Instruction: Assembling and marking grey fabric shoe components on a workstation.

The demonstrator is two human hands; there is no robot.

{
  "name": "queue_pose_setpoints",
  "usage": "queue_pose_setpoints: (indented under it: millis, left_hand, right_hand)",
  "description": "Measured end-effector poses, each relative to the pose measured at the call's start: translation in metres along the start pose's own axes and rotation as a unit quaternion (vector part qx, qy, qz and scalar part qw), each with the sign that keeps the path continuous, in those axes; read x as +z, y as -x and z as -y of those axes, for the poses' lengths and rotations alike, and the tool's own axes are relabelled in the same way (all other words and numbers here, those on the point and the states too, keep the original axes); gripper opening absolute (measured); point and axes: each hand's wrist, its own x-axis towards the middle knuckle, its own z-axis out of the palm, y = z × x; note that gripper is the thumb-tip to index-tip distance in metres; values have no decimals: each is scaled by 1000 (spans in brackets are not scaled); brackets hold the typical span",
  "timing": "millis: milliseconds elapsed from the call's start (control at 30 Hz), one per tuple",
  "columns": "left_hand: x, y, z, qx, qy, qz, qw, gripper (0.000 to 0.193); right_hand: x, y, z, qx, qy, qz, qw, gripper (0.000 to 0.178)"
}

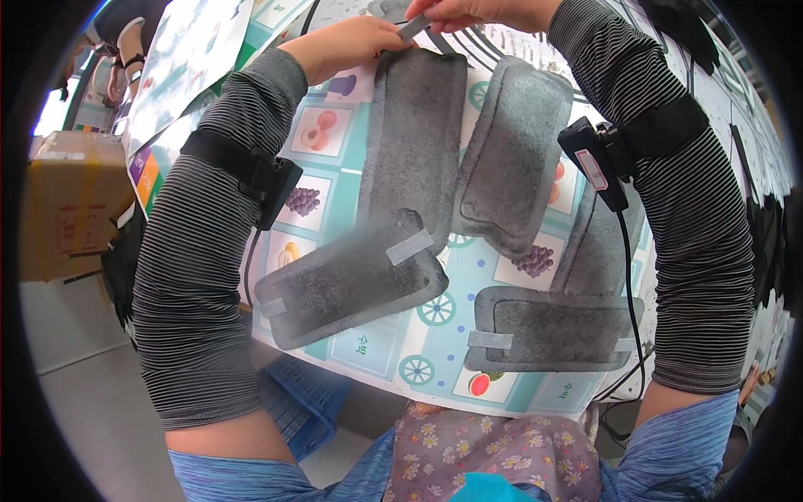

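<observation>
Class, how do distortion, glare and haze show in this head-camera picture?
Head view: black rounds off the corners, and the printed mat looks bowed along its near edge; head view: brightness above the cardboard box washes out to white; head view: milky haze softens the lower-left grey pad and blue basket.

Left hand (358,42) and right hand (473,12) pinching pale strip (414,28) near long grey panel (416,142); printed mat (435,351) beneath.

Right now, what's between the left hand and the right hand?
In the head view, a short grey strip is there, with the left hand and the right hand pinching its ends.
</observation>
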Motion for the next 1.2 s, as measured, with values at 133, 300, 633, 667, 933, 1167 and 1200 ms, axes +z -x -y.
queue_pose_setpoints:
  millis: [133, 300, 633, 667, 933, 1167, 1200]
  left_hand:
    - [1, 11, -3, 31, 25, 0, 999, 43]
    - [-4, 8, 3, 50, 66, 24, 996, 43]
    - [-1, -3, 18, 50, 177, 3, 983, 52]
    - [-1, -2, 18, 43, 192, 3, 981, 54]
    - [-2, -3, 17, 44, 199, -3, 979, 51]
    - [1, -3, 15, 41, 195, -5, 980, 50]
    - [1, -3, 16, 41, 196, -4, 980, 50]
  right_hand:
    - [3, 11, 16, 18, -62, 16, 998, 21]
    - [5, 10, 24, 33, -39, 81, 995, 21]
    - [14, -1, 18, -12, 43, -8, 999, 17]
    - [15, -3, 18, -10, 70, -5, 997, 16]
    - [13, -10, 9, 9, 98, 14, 995, 22]
    - [14, -9, 11, -12, 138, -19, 990, 25]
    - [13, -7, 12, -18, 143, -17, 989, 26]
